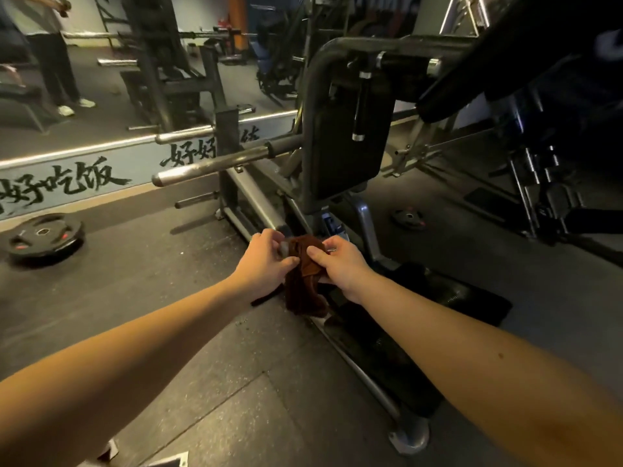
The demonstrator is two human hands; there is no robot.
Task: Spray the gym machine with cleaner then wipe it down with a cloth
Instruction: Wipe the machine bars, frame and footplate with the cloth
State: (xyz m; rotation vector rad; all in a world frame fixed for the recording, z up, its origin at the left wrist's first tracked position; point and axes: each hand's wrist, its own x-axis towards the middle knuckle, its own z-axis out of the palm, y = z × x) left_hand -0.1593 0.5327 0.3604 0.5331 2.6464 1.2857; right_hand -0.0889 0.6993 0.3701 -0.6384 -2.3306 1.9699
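both grips on the brown cloth, in front of the machine

the left grip (266, 257) and the right grip (340, 264) meet side by side. each pinches the crumpled dark brown fabric cloth (305, 291) between thumb and curled fingers. the cloth bunches between them and its loose end hangs below both grips (a small pale patch by the left fingers is too unclear to name). just beyond the grips stands the grey steel gym machine (347, 156), its black upright pad above and ahead of the right grip. its long chrome-tipped bar (215, 165) reaches out above the left grip. well to the left of the left grip a black round weight plate (45, 239) lies flat on the dark rubber floor (168, 298). a smaller black plate (408, 219) lies beyond the right grip.
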